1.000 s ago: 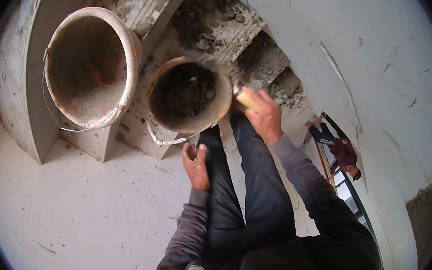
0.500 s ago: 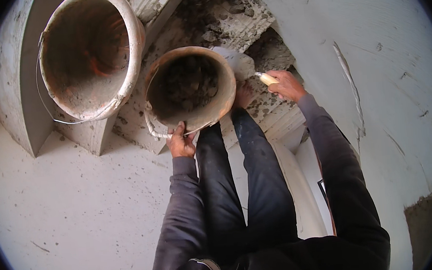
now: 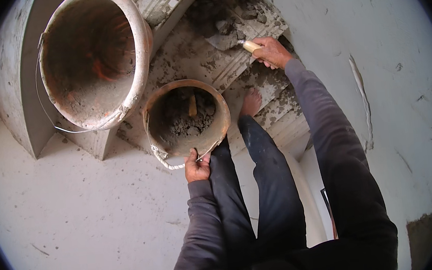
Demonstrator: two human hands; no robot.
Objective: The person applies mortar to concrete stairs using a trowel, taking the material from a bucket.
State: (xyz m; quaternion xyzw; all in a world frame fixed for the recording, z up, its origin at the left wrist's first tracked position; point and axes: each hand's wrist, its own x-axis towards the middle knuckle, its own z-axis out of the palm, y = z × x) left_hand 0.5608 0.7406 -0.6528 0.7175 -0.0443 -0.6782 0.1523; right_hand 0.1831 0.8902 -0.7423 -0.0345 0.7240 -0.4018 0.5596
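Note:
My left hand (image 3: pixel 197 166) is closed on the near rim of a small, mortar-stained bucket (image 3: pixel 220 126), thumb over the edge, beside its wire handle with a white grip. The bucket tilts so that its mouth faces me. Inside lie grey rubble (image 3: pixel 193 131) and a short tan piece (image 3: pixel 192 106) whose kind I cannot make out. Farther off, my right hand (image 3: pixel 273 53) grips the light wooden handle of a trowel (image 3: pixel 251 46). Its grey blade lies low on a stair tread, against a heap of dark debris and mortar lumps (image 3: pixel 224 26).
A larger dirty bucket (image 3: pixel 143 51) with a wire handle stands at the far left, on the steps. The stair tread (image 3: pixel 193 52) is spattered with mortar. A pale wall (image 3: pixel 360 24) rises on the right. My bare foot (image 3: pixel 250 102) stands on a step.
My right hand has carried the trowel away from beside the bucket, farther off to the debris heap. The small bucket, held by my left hand, has come nearer to me.

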